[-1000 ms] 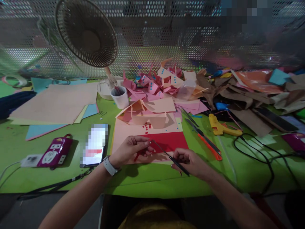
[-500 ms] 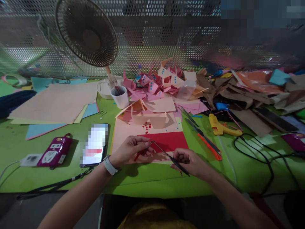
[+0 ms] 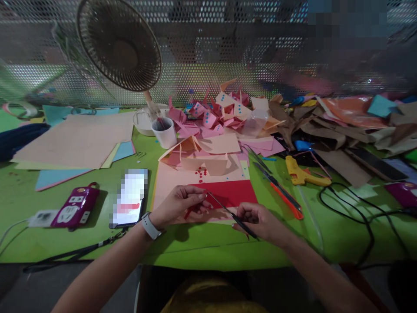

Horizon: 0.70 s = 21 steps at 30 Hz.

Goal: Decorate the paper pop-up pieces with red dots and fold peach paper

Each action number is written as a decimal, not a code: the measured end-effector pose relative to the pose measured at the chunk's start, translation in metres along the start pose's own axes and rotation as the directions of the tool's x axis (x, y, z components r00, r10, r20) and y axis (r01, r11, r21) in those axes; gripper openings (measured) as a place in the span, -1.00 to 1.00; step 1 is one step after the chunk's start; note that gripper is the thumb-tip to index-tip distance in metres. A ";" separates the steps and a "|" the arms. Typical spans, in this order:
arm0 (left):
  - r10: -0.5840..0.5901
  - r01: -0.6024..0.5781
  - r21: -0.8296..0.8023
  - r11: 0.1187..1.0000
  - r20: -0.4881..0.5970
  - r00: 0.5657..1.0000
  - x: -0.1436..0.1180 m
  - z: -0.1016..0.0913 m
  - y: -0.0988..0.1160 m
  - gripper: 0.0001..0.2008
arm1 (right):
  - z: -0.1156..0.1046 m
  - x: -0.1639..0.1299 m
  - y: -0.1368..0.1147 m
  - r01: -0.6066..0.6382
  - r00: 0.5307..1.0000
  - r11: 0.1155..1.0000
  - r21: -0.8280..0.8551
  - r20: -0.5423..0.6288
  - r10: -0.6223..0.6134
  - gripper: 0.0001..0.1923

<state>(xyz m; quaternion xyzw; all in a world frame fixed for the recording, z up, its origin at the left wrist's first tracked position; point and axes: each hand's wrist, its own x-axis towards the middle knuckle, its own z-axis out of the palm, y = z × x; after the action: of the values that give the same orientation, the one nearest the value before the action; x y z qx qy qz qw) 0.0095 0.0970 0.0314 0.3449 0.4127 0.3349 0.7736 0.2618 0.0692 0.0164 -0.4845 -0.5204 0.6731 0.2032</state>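
Note:
My left hand (image 3: 185, 201), with a pale watch on its wrist, is closed in a pinch on a strip of red paper (image 3: 186, 213), mostly hidden by the fingers. In my right hand (image 3: 256, 219) is a slim black-handled metal tool (image 3: 224, 208); its thin tip meets my left fingertips, and its exact kind is unclear. Under both hands lies a red paper sheet (image 3: 234, 191) on peach paper (image 3: 166, 182). Several tiny red paper pieces (image 3: 200, 174) are scattered just beyond. Behind them stands a folded peach paper form (image 3: 205, 163).
A phone (image 3: 130, 195) and purple power strip (image 3: 76, 206) lie left. At right are an orange-and-black cutter (image 3: 286, 200), scissors (image 3: 263, 169) and a yellow glue gun (image 3: 301, 174) with cables. Folded pink paper pieces (image 3: 208, 117), a white cup (image 3: 165, 134) and a fan (image 3: 120, 48) stand behind.

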 end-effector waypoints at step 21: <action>-0.010 0.009 -0.056 0.998 -0.023 1.000 0.001 -0.003 -0.004 -0.65 | 0.000 0.002 0.001 0.001 0.999 1.000 0.019 -0.034 -0.001 -0.48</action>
<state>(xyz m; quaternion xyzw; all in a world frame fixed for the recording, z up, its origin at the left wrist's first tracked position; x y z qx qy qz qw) 0.0085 0.0964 0.0264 0.3174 0.4136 0.3465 0.7798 0.2618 0.0701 0.0147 -0.4938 -0.5108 0.6695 0.2169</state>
